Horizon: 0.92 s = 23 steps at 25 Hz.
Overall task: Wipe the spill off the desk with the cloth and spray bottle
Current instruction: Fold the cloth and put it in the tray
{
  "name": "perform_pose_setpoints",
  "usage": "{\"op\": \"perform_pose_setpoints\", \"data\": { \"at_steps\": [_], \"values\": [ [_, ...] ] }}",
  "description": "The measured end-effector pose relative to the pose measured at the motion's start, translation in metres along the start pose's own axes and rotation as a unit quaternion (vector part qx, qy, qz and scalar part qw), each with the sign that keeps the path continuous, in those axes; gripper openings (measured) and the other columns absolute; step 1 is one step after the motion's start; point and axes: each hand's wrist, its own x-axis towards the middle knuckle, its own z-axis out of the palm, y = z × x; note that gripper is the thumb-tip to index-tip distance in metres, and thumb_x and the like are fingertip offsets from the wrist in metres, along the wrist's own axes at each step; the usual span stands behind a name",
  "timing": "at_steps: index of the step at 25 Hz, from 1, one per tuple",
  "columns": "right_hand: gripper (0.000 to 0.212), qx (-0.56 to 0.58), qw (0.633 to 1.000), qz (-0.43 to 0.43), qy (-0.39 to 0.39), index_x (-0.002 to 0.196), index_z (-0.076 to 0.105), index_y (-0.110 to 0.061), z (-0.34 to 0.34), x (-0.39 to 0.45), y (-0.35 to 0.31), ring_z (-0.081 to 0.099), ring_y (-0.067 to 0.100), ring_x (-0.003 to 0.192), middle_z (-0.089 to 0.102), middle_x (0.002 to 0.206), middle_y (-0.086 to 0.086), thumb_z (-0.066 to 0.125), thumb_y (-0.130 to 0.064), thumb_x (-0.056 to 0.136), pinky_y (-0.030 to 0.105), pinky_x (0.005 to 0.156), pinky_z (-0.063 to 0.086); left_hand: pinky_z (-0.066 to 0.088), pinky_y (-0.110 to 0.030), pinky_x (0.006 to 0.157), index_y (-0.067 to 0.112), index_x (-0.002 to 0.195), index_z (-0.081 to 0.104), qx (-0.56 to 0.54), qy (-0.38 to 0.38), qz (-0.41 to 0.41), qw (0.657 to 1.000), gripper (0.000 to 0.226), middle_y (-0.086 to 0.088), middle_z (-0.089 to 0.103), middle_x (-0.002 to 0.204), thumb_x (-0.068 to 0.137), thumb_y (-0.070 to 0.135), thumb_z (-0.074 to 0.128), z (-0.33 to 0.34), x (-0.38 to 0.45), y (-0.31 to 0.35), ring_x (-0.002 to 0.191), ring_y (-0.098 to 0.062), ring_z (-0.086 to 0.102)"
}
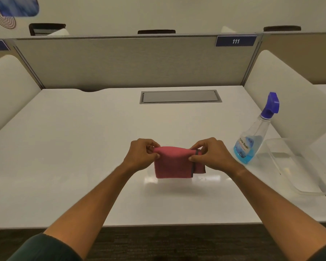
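A folded pink cloth (174, 163) with a dark edge strip hangs just above the white desk (73, 147), near its middle front. My left hand (141, 156) pinches the cloth's upper left corner. My right hand (212, 154) pinches its upper right corner. A clear spray bottle (252, 140) with blue liquid and a purple trigger head stands upright at the right of the desk, apart from my right hand. A faint wet sheen shows on the desk under the cloth; I cannot tell a spill clearly.
A clear plastic tray (297, 166) sits at the desk's right front, beside the bottle. A grey cable hatch (180, 96) is set into the desk at the back. Grey and white partitions (120, 61) wall in the back and both sides.
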Motion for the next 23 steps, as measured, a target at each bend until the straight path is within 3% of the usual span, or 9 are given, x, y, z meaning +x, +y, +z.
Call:
{"op": "perform_pose_setpoints", "data": {
  "at_steps": [3, 5, 9, 12, 15, 18, 23],
  "values": [
    [0.016, -0.03, 0.999, -0.023, 0.024, 0.085, 0.073, -0.036, -0.004, 0.005, -0.002, 0.06, 0.006, 0.074, 0.057, 0.076, -0.023, 0.081, -0.04, 0.071, 0.021, 0.065, 0.05, 0.05, -0.014, 0.062, 0.019, 0.087, 0.075, 0.039, 0.0, 0.027, 0.999, 0.021, 0.007, 0.07, 0.072, 0.071, 0.006, 0.075, -0.005, 0.003, 0.006, 0.064, 0.0, 0.063],
    [0.022, -0.043, 0.998, -0.048, 0.026, 0.089, 0.077, -0.029, -0.006, 0.009, -0.007, 0.054, 0.007, 0.079, 0.053, 0.085, -0.016, 0.083, -0.038, 0.07, 0.021, 0.067, 0.048, 0.052, -0.017, 0.065, 0.02, 0.087, 0.076, 0.065, 0.01, 0.047, 0.997, 0.019, 0.009, 0.066, 0.075, 0.071, 0.009, 0.076, -0.01, 0.009, 0.009, 0.067, -0.001, 0.062],
    [0.027, -0.01, 0.996, -0.092, 0.006, 0.093, 0.078, -0.015, -0.018, 0.01, -0.018, 0.064, 0.015, 0.087, 0.069, 0.093, 0.0, 0.085, -0.026, 0.07, 0.033, 0.082, 0.058, 0.043, -0.005, 0.065, 0.015, 0.084, 0.076, 0.088, 0.03, 0.092, 0.991, 0.017, 0.004, 0.054, 0.092, 0.068, 0.008, 0.079, -0.018, 0.016, 0.017, 0.078, -0.004, 0.057],
    [0.026, -0.01, 0.995, -0.101, -0.016, 0.095, 0.078, -0.015, -0.026, 0.015, -0.021, 0.068, 0.01, 0.083, 0.073, 0.086, -0.003, 0.083, -0.026, 0.071, 0.021, 0.074, 0.057, 0.044, -0.001, 0.061, 0.013, 0.082, 0.077, 0.084, 0.03, 0.109, 0.99, 0.017, 0.004, 0.059, 0.092, 0.066, 0.007, 0.079, -0.024, 0.021, 0.02, 0.078, -0.003, 0.059],
    [0.023, -0.006, 0.994, -0.105, -0.018, 0.093, 0.078, -0.017, -0.035, 0.015, -0.021, 0.067, 0.003, 0.075, 0.071, 0.079, -0.01, 0.083, -0.026, 0.073, 0.006, 0.06, 0.05, 0.052, -0.01, 0.062, 0.017, 0.079, 0.075, 0.077, 0.014, 0.114, 0.99, 0.016, 0.006, 0.066, 0.083, 0.066, 0.01, 0.079, -0.029, 0.022, 0.024, 0.075, -0.005, 0.064],
    [0.022, 0.001, 0.994, -0.105, -0.014, 0.093, 0.077, -0.018, -0.042, 0.011, -0.02, 0.066, -0.002, 0.069, 0.07, 0.078, -0.012, 0.082, -0.026, 0.074, 0.003, 0.058, 0.047, 0.049, -0.007, 0.058, 0.02, 0.08, 0.073, 0.077, -0.009, 0.124, 0.989, 0.016, 0.011, 0.067, 0.073, 0.068, 0.011, 0.078, -0.03, 0.022, 0.028, 0.071, -0.004, 0.066],
    [0.022, -0.018, 0.997, -0.078, 0.005, 0.094, 0.075, -0.019, -0.049, -0.003, -0.013, 0.066, 0.004, 0.07, 0.07, 0.081, -0.009, 0.081, -0.03, 0.075, 0.003, 0.055, 0.047, 0.053, -0.015, 0.061, 0.025, 0.076, 0.07, 0.06, -0.033, 0.152, 0.986, 0.021, 0.01, 0.069, 0.073, 0.066, 0.01, 0.08, -0.024, 0.02, 0.039, 0.071, -0.006, 0.067]
  ]
}}
